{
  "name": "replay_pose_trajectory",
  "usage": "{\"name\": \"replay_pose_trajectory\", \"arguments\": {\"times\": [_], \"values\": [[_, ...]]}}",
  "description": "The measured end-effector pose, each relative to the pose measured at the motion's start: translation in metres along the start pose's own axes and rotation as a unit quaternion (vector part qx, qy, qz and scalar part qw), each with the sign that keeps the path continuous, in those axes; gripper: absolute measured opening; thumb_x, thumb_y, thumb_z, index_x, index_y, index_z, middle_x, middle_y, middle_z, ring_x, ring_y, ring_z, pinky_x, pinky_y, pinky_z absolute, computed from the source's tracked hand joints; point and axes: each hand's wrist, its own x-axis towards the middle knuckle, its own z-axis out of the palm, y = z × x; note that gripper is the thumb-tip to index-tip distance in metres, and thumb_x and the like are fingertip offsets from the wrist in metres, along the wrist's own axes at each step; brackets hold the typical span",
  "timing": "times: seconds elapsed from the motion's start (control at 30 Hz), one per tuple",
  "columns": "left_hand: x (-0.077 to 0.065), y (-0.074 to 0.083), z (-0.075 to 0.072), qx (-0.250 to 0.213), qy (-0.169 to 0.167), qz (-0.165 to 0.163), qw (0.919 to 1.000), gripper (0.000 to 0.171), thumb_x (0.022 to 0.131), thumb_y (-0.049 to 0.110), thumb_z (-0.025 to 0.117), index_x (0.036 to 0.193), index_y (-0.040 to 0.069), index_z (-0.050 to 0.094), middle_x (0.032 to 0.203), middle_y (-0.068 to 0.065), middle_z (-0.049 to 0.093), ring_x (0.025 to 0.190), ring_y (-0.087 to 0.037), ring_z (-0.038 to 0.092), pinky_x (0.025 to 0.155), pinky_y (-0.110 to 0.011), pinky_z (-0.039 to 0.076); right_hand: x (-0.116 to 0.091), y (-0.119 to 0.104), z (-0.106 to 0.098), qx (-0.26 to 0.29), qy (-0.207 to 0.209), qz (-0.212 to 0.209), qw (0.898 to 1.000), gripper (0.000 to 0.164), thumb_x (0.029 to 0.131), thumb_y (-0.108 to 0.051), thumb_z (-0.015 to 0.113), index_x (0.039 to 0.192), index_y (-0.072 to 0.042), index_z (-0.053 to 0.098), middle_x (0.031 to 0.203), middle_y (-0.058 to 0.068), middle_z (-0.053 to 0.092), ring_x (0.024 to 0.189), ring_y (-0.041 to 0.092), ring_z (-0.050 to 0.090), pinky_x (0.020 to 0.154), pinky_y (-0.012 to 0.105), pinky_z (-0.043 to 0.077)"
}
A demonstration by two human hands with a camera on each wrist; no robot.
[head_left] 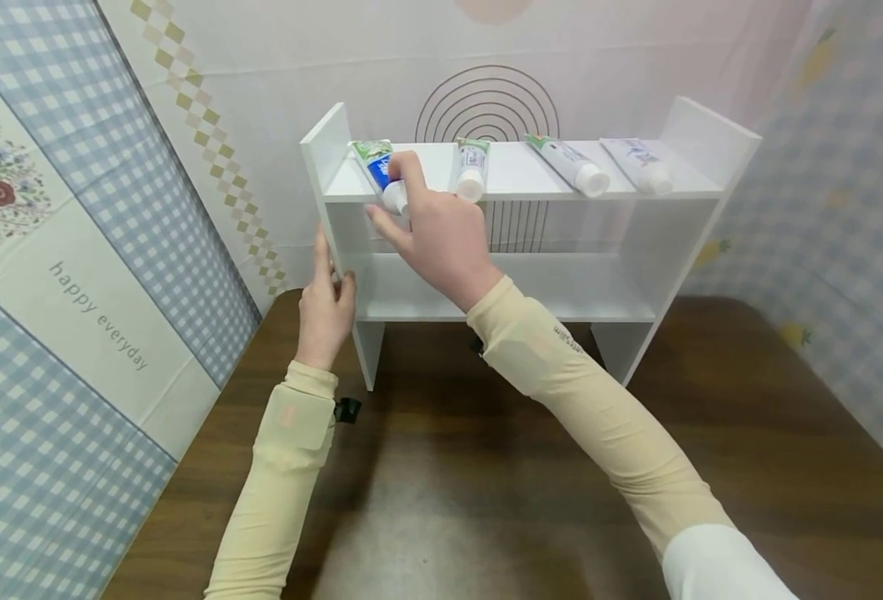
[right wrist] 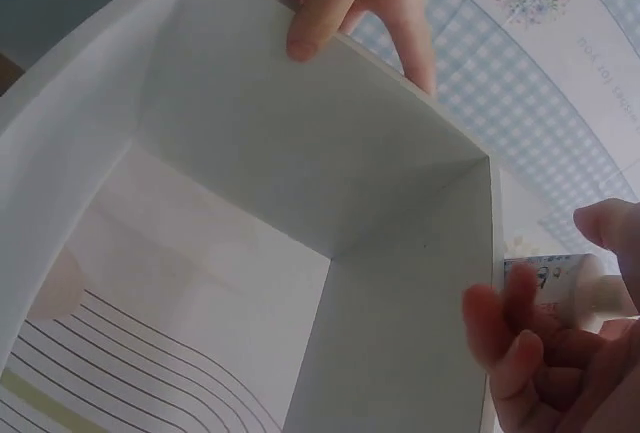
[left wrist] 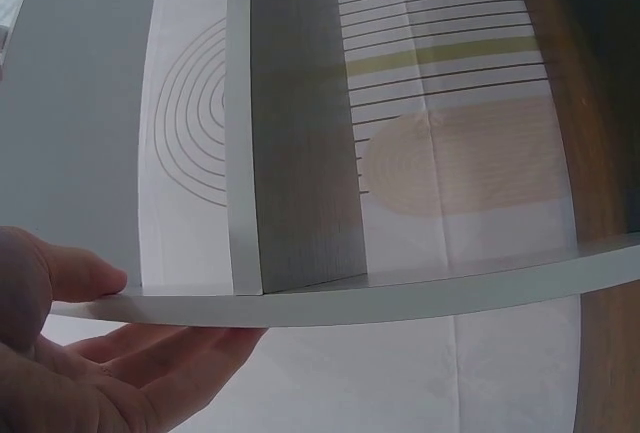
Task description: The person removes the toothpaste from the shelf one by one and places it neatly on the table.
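Note:
My left hand (head_left: 324,315) grips the left side panel of a white two-tier shelf (head_left: 520,287), thumb on the inner face and fingers outside. At the left end of the top board, my right hand (head_left: 449,237) is at a blue and green squeeze tube (head_left: 378,169) with a white cap. In the head view its index finger bends over the tube's right edge. A gap shows between the thumb and the white cap (right wrist: 603,296) in the right wrist view, where the curled fingers overlap the tube. The tube lies on the board, cap toward the front.
More capped tubes lie along the top board: a green and white one (head_left: 472,167), another green-ended one (head_left: 567,163) and a pale one (head_left: 639,163). The shelf stands on a dark wooden table (head_left: 441,467). Patterned cloths (head_left: 246,100) hang behind and beside it.

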Motion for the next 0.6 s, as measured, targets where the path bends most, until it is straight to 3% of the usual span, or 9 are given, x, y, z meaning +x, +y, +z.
{"name": "replay_pose_trajectory", "arguments": {"times": [0.17, 0.33, 0.6], "values": [[0.0003, 0.0009, 0.0012, 0.004, -0.002, 0.0, 1.0, 0.068, 0.093, 0.019, 0.041, 0.14, 0.046, 0.0, 0.123, -0.019, 0.055, 0.097, -0.036, 0.061, 0.071, -0.048, 0.05, 0.0032, -0.0019, 0.0006, -0.003, -0.01, 0.009, 1.0, 0.038, 0.086, -0.046, 0.048, 0.108, -0.015, 0.042, 0.058, -0.001, 0.052, 0.046, 0.014, 0.044, 0.04, 0.028, 0.03], [-0.001, 0.0011, 0.001, 0.007, 0.002, -0.003, 1.0, 0.068, 0.092, 0.02, 0.04, 0.14, 0.047, 0.0, 0.121, -0.02, 0.056, 0.093, -0.035, 0.062, 0.068, -0.048, 0.05, 0.0049, -0.0038, -0.0006, -0.035, -0.005, -0.01, 0.999, 0.029, 0.087, -0.037, 0.046, 0.105, -0.014, 0.045, 0.051, -0.002, 0.048, 0.043, 0.014, 0.04, 0.038, 0.027, 0.027], [-0.0007, 0.0003, 0.0023, 0.01, 0.01, 0.005, 0.9999, 0.068, 0.092, 0.018, 0.041, 0.14, 0.044, 0.001, 0.124, -0.022, 0.053, 0.096, -0.037, 0.061, 0.071, -0.05, 0.05, -0.0047, -0.0029, 0.0024, -0.068, 0.001, -0.044, 0.997, 0.038, 0.085, -0.029, 0.043, 0.12, -0.015, 0.048, 0.063, 0.003, 0.061, 0.041, 0.011, 0.043, 0.037, 0.025, 0.032]]}}
